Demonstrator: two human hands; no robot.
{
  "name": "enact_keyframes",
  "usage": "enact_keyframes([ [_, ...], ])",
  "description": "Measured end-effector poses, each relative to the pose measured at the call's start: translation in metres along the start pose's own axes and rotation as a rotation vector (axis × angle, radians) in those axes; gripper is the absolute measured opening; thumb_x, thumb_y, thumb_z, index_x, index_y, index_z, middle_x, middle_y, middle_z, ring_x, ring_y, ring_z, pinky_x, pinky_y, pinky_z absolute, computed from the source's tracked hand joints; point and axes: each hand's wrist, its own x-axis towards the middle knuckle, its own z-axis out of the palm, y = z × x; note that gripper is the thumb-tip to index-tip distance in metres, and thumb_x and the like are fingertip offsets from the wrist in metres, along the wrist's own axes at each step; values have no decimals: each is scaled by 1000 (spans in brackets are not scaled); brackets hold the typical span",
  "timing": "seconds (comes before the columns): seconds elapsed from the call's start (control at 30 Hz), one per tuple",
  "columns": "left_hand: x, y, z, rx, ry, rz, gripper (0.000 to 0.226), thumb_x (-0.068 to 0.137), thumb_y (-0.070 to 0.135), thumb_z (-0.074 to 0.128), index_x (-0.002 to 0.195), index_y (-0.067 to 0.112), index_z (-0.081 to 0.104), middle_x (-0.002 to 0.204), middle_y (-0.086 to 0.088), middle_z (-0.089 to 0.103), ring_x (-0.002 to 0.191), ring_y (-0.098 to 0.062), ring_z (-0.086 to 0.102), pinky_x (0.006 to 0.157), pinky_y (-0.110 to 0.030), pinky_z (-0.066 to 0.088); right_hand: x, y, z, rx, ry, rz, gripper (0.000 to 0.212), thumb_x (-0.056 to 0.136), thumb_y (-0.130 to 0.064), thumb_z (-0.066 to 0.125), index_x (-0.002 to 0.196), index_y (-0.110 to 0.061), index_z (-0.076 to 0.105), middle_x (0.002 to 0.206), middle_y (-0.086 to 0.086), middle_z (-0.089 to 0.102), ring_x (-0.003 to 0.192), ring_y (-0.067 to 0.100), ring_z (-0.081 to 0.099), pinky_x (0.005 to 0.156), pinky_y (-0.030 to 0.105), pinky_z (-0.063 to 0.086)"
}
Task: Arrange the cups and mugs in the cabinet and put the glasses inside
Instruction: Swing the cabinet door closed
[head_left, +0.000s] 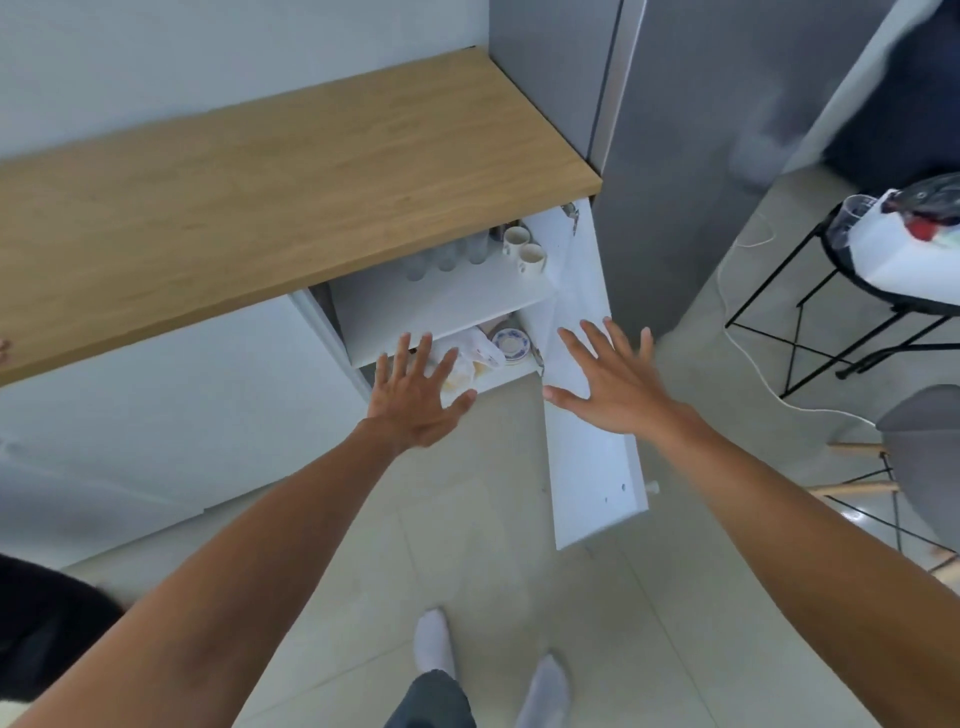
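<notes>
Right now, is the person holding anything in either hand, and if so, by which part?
Nothing is held. The left hand and right hand are both open, fingers spread, in front of the open cabinet.

Wall: pale, plain wall (208, 57) behind the counter.
Counter: light wooden worktop (291, 192) above white fronts.
Appliance: tall grey fridge (691, 104) to the right.
Floor: pale glossy tiles (467, 545), white cable (753, 384) trailing.
Furniture: black metal stand (810, 312), grey chair (919, 457) with wooden legs.
Light: soft, even daylight.
</notes>
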Motion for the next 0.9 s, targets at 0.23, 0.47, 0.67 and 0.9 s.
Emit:
enact_keyframes([
  [0.23, 9, 105, 22, -17, -28, 152, 80, 87, 77, 8, 156, 37, 3, 166, -4, -11, 150, -31, -19, 120, -56, -6, -81, 67, 32, 267, -36, 164, 83, 87, -80, 20, 156, -36, 7, 167, -1, 7, 153, 21, -3, 116, 61, -4],
  [0.47, 2, 182, 47, -67, -77, 278, 76, 89, 74, 9, 156, 39, -2, 166, -2, -14, 150, -29, -21, 120, -55, -7, -135, 98, 97, 437, -146, 274, 68, 96, -66, 29, 155, -32, 21, 164, -6, 18, 152, 20, 7, 117, 58, 1],
  [0.67, 4, 204, 63, -51, -114, 322, 74, 92, 70, 15, 156, 36, 0, 164, 2, -19, 150, -29, -22, 121, -55, -6, -140, 100, 127, 522, -192, 183, 68, 93, -65, 20, 145, -29, 42, 151, -9, 44, 145, 22, 30, 114, 59, 17],
  [0.9, 3, 197, 65, -51, -103, 329, 74, 92, 70, 18, 156, 37, 4, 165, 2, -18, 150, -30, -20, 120, -57, -3, -135, 86, 134, 712, 12, 91, 24, 101, -19, 53, 117, -10, 68, 108, 6, 72, 100, 25, 65, 87, 30, 47],
])
